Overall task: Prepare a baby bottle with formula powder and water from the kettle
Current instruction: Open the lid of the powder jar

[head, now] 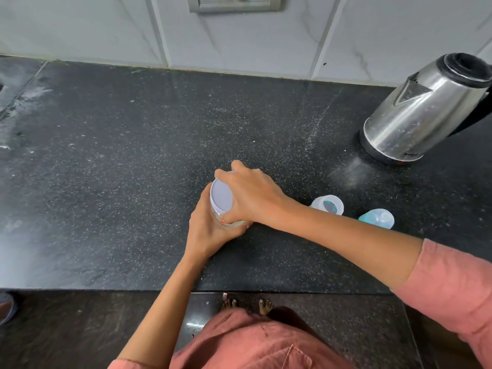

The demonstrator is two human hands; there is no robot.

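A clear jar with a white lid [221, 195] stands on the black counter [133, 169] near the middle. My left hand [210, 230] wraps around the jar's body from below. My right hand [250, 195] grips the lid's rim from the right side. What is inside the jar is hidden by my hands. A clear baby bottle [328, 205] stands to the right of my right wrist, and a blue teat cap [378, 218] sits just right of it. A steel kettle [428, 110] with a black rim stands at the far right.
A white tiled wall [239, 35] with a switch plate [234, 2] runs behind the counter. White powder dust marks the counter at the far left [26, 102] and near the kettle's base [351, 171]. The counter's front edge [106, 288] lies near my body.
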